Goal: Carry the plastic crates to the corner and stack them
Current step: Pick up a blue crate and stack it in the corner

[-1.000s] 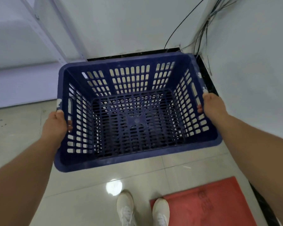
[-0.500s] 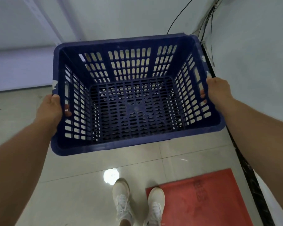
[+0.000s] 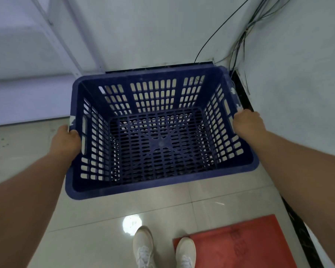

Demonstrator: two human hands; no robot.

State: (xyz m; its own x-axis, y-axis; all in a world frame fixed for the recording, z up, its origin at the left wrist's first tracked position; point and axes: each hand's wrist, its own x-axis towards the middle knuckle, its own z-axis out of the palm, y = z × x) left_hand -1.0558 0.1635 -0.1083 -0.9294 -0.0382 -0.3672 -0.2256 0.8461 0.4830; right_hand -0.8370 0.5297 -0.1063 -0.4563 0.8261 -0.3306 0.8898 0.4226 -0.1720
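Blue crate (image 3: pixel 159 132) clasped between left grip (image 3: pixel 66 141) and right grip (image 3: pixel 247 124), at the corner just ahead; not yet released, stacking apparently still pending

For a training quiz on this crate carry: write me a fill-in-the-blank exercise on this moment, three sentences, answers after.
1. The crate held between the left hand and the right hand is coloured ____.
2. Inside, the crate holds ____.
3. The mat on the floor beside the white shoes is coloured ____.

Missing words: blue; nothing; red
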